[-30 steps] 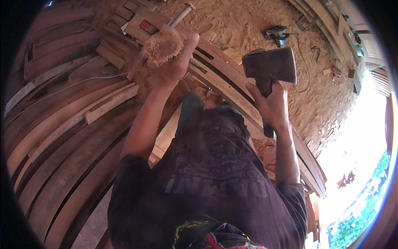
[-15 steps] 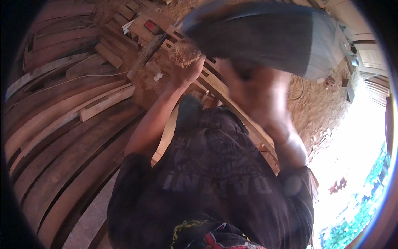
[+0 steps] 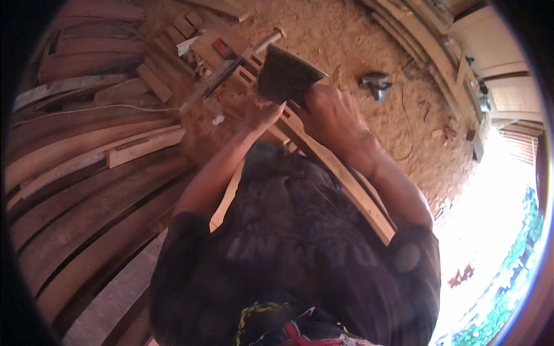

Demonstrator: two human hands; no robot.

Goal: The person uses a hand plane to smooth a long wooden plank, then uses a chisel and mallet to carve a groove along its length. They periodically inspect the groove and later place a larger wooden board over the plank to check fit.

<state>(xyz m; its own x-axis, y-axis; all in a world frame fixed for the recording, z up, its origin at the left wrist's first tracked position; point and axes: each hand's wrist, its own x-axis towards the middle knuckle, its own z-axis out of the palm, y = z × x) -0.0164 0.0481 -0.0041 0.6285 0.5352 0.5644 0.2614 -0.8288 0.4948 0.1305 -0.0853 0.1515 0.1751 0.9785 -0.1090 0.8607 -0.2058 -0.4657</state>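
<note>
My right hand (image 3: 334, 115) is closed on the handle end of a mallet with a broad, dark, flat-sided head (image 3: 288, 75). That head is down over my left hand (image 3: 262, 118), which is closed on an upright tool. Only the frayed, fuzzy brown butt of this tool shows beneath the mallet, like a worn chisel handle; its lower part is hidden. Under both hands lies a pale wooden beam (image 3: 352, 187) with slots cut in it, running back past my right side. A second pale wooden strip (image 3: 228, 202) shows between my left arm and my body.
Long planks (image 3: 98, 190) are stacked along the left. Slotted wood pieces (image 3: 245, 75) and a small red-and-black object (image 3: 220, 47) lie ahead. A dark power tool (image 3: 376, 83) rests on the sawdust-covered ground (image 3: 346, 46). More boards (image 3: 415, 40) line the far right.
The mallet, raised and blurred close to the camera before, has come down onto the tool in my left hand. My right hand has lowered and moved left. My left hand has stayed nearly in place.
</note>
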